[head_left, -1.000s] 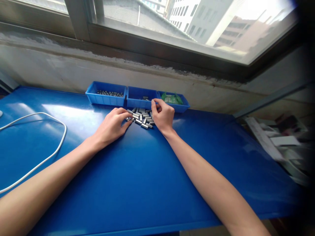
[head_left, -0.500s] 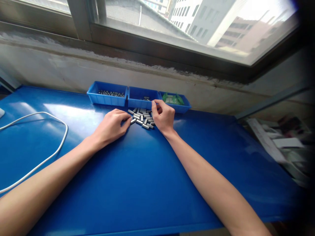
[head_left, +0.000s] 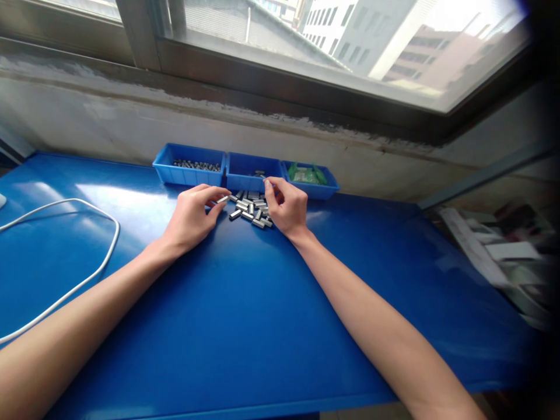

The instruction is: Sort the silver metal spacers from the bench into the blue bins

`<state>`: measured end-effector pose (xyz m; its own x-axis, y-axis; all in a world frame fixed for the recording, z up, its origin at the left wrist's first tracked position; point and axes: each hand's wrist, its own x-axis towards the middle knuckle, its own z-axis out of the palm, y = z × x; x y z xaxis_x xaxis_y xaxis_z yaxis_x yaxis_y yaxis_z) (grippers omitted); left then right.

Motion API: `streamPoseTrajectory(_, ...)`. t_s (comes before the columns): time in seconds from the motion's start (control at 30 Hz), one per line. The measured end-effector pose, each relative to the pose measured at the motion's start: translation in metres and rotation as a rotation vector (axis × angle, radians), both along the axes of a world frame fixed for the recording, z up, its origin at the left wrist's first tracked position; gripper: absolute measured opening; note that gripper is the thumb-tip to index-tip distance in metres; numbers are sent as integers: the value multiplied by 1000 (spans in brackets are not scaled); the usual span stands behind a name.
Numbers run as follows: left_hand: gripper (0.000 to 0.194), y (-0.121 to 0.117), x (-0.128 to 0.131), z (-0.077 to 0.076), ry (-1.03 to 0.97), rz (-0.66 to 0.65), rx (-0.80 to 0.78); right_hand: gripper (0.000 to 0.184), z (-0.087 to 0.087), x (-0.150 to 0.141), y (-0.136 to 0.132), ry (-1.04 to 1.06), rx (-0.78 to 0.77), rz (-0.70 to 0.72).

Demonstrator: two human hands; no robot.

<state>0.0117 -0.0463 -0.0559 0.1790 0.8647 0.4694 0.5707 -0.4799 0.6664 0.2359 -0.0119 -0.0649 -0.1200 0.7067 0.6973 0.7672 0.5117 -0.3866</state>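
A heap of several small silver metal blocks point(head_left: 251, 209) lies on the blue table point(head_left: 245, 315) just in front of three blue bins. My left hand point(head_left: 192, 216) is lifted at the heap's left edge, its fingertips pinched on one metal block point(head_left: 222, 199). My right hand point(head_left: 286, 207) rests on the heap's right side with thumb and forefinger pinched together; what they grip is too small to name.
The left blue bin point(head_left: 189, 165) holds small metal pieces, the middle bin point(head_left: 251, 167) a few, the right bin point(head_left: 311, 177) green bags. A white cable point(head_left: 83, 239) loops over the table's left part. Papers lie beyond the right edge, a wall and window behind.
My left hand has risen from the table and moved slightly left, taking one metal block out of the heap. My right hand shifted a little left, still pinched.
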Motion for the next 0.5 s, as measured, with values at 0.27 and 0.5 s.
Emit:
streamPoseTrajectory(0.27,49,-2,12,6,-480,-72,-232,28,0,-3,-9,-266,129,268)
streamPoseTrajectory(0.5,58,-3,13,7,-489,-126,-256,30,1,-3,-11,-376,170,352)
